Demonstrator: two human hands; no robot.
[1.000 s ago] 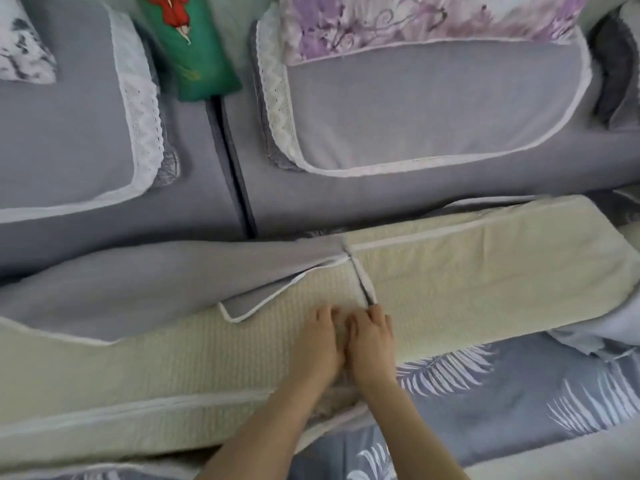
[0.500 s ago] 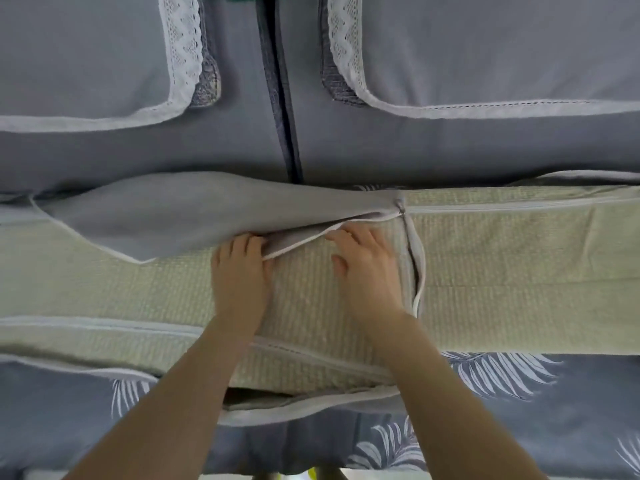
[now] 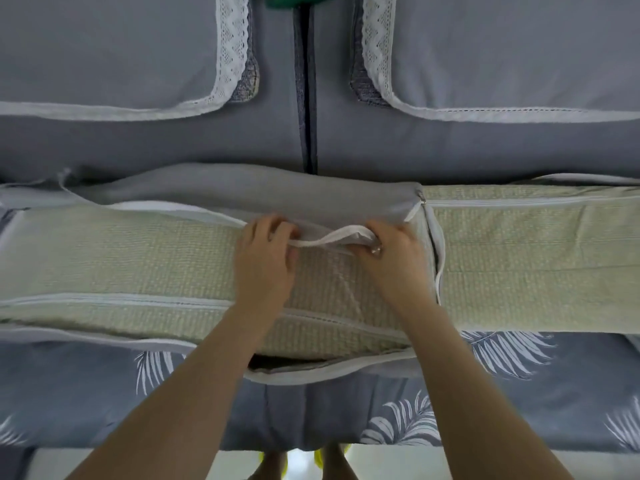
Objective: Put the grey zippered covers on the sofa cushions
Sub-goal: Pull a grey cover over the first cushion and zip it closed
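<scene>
A long seat cushion with a pale green woven face (image 3: 121, 258) lies across the sofa front. A grey zippered cover (image 3: 242, 192) is folded back along its far edge, its white zipper edge (image 3: 332, 237) hanging loose. My left hand (image 3: 266, 258) pinches that white edge at its left. My right hand (image 3: 391, 254) grips the edge at its right, with a small metal zipper pull at the fingers. A second green cushion (image 3: 536, 258) lies to the right, its zipper seam running down between the two.
Grey back cushions with white lace trim (image 3: 104, 57) (image 3: 502, 53) stand behind, a dark gap between them. A green object (image 3: 294, 1) shows at the top. Grey leaf-print fabric (image 3: 485, 393) hangs over the sofa front. Feet and pale floor are visible below.
Both hands moved from lying on the green face to taking hold of the cover's white zipper edge. The head moved closer and lower.
</scene>
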